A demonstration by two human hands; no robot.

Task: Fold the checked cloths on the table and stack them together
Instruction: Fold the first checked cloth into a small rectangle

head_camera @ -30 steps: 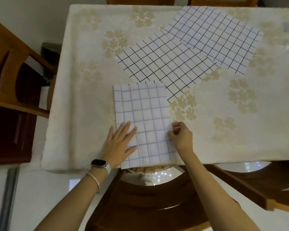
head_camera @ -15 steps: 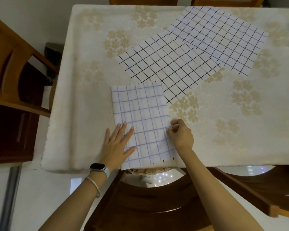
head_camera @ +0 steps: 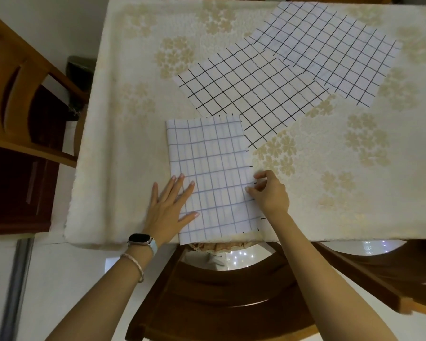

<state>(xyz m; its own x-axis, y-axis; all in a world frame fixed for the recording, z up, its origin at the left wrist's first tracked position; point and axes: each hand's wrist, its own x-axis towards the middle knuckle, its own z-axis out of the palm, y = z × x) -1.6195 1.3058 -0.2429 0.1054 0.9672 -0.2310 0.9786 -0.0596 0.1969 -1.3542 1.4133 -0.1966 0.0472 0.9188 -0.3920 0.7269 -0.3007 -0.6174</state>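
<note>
A folded checked cloth (head_camera: 212,163) with pale blue lines lies at the table's near edge, its lower end hanging slightly over. My left hand (head_camera: 169,207) lies flat on its left side, fingers straight. My right hand (head_camera: 268,193) pinches the cloth's right edge with curled fingers. Two unfolded checked cloths with black lines lie behind: one (head_camera: 253,94) in the middle, overlapped at its far right corner by another (head_camera: 330,50) at the back right.
The table (head_camera: 133,119) wears a cream cloth with a floral pattern. A wooden chair (head_camera: 22,107) stands at the left side. Another chair's curved back (head_camera: 231,291) is below the near edge, between my arms.
The folded cloth's right edge has been nudged a little; black tick marks of the lower layer now show along it. Both hands stay in nearly the same places.
</note>
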